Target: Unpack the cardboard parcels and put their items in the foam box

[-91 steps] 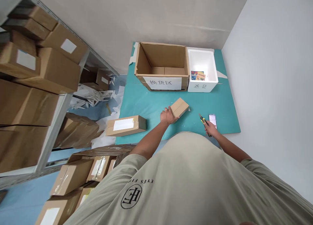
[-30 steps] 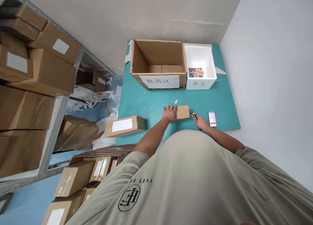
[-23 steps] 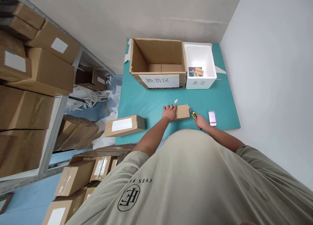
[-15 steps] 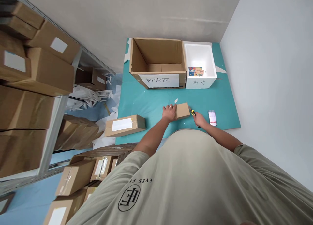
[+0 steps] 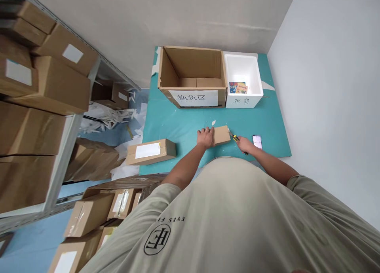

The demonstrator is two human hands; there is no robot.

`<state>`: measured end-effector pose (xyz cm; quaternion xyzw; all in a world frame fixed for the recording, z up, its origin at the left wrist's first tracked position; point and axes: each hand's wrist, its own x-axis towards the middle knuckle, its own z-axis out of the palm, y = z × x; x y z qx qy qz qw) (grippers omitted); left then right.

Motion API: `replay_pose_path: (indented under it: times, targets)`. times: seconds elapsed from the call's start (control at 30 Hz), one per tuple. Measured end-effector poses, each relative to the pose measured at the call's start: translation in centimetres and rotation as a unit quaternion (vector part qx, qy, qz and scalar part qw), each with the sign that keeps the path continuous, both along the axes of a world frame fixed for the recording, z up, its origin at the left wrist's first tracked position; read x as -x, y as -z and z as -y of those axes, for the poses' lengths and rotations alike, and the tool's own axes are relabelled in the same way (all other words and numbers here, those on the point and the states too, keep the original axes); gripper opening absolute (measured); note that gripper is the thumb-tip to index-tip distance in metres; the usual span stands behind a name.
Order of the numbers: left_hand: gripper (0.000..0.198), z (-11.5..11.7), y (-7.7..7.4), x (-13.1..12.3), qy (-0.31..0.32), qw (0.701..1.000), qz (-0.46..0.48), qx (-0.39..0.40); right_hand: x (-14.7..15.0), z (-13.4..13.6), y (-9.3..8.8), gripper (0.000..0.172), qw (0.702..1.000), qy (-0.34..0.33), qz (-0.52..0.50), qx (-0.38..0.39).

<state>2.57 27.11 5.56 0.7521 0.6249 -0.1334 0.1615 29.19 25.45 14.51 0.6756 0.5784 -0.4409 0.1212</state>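
Note:
A small cardboard box (image 5: 221,135) lies on the green table in front of my body. My left hand (image 5: 205,137) grips its left end, fingers over the far edge and a ring on one finger. In my right hand (image 5: 244,143) is a yellow and black utility knife (image 5: 235,138), fingers closed around its handle. The blade points left at the right end of the box; whether it touches the cardboard I cannot tell. Just right of that hand lies a phone (image 5: 257,141) with its screen lit, partly covered by my forearm.
At the back stand a large open cardboard box (image 5: 196,98) and a white foam box (image 5: 244,102) holding colourful booklets (image 5: 237,87). A taped, labelled carton (image 5: 151,151) sits at the table's left. Shelves of cartons (image 5: 63,83) rise on the left; a wall borders the right.
My right hand and the knife have shifted slightly right, away from the box's end. The phone screen shows a different display. My left hand and the box stay in place.

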Motion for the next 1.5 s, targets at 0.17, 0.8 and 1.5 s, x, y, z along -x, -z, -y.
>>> replay_pose_path:
  times: [0.17, 0.8, 1.5]
  targets:
    - [0.127, 0.1, -0.3, 0.1, 0.003, 1.000, -0.003, 0.000, -0.6, 0.9, 0.0, 0.030, 1.000, 0.001, 0.001, -0.001]
    - [0.127, -0.1, 0.3, 0.3, 0.004, 1.000, 0.006, -0.007, 0.2, -1.5, 1.6, 0.031, 0.999, -0.021, -0.003, -0.043]
    - [0.121, 0.2, 0.0, 0.4, -0.002, 0.999, 0.040, -0.015, -5.7, 3.0, 2.7, 0.032, 0.995, 0.100, -0.028, -0.016]
